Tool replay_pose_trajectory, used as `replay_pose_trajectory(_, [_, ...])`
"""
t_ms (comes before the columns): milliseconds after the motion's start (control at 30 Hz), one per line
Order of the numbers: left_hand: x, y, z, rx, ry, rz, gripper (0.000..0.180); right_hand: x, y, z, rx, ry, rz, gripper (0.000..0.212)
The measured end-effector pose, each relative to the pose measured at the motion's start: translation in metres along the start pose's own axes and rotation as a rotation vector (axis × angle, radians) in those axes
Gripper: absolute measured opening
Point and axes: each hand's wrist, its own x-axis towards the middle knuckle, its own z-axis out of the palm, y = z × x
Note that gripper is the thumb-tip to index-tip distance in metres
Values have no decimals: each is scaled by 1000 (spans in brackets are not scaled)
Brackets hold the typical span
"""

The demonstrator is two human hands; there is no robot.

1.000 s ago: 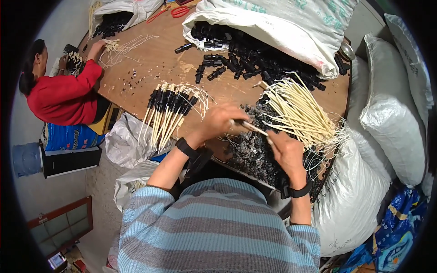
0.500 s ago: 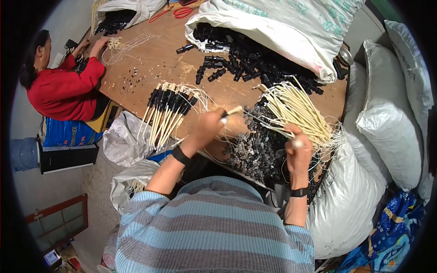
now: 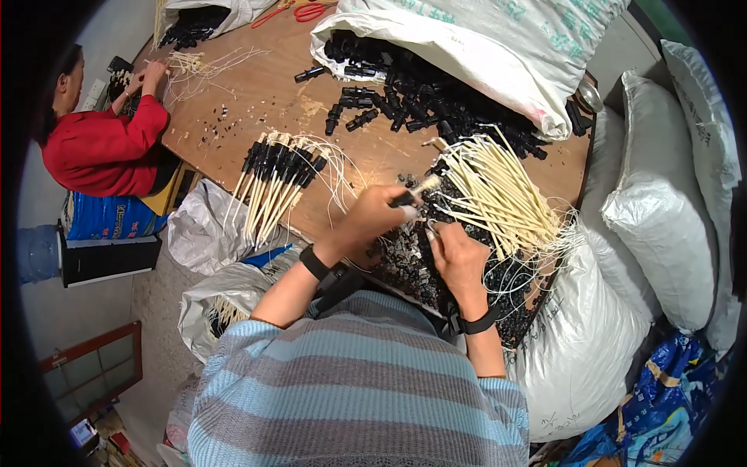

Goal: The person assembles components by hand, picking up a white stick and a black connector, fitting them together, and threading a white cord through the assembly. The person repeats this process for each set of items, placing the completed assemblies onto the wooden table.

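Closed fingers of my left hand [image 3: 372,215] grip a black plastic connector [image 3: 403,199] with a cream-coloured end sticking out toward the upper right. Just to its right, my right hand [image 3: 461,255] is pinched, its fingertips close to the left hand's; what they hold is too small to name. Both hands are over a heap of small dark and clear plastic pieces [image 3: 408,261]. Beyond the right hand lies a bundle of cream tubes with thin white wires [image 3: 498,191]. To the left, several finished-looking black connectors on cream tubes [image 3: 276,167] lie in a row.
A white woven sack [image 3: 482,54] spills black connectors [image 3: 416,97] across the far side of the wooden table [image 3: 292,109]. Red scissors [image 3: 310,12] lie at the back. A person in red [image 3: 109,152] works at far left. Full white sacks [image 3: 661,210] stand at right.
My right hand has moved left and nearer to my left hand, away from the tube bundle. My left hand has shifted slightly right with the connector. The person in red has drawn their hands together.
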Motion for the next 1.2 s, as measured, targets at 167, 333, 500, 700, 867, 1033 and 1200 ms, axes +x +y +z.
replay_pose_trajectory(167, [1, 2, 20, 229, 26, 96, 30, -2, -8, -1, 249, -82, 89, 14])
replay_pose_trajectory(333, [-2, -5, 19, 604, 61, 258, 38, -7, 0, 2, 219, -52, 255, 13])
replay_pose_trajectory(500, [-5, -13, 11, 798, 87, 338, 42, -2, -2, 2, 148, 10, 204, 16])
replay_pose_trajectory(700, [-11, -11, 18, 790, 49, 331, 42, -4, -2, 8, 138, -42, 171, 12])
replay_pose_trajectory(867, [-10, -13, 18, 837, 26, 356, 44, -3, -2, 11, 184, -33, 149, 12])
replay_pose_trajectory(1033, [-12, -12, 12, 816, 43, 356, 43, -5, 3, 7, 48, -35, 53, 16])
replay_pose_trajectory(1200, [-13, -12, 13, 834, 45, 366, 43, -4, 2, 6, 17, -81, 2, 15])
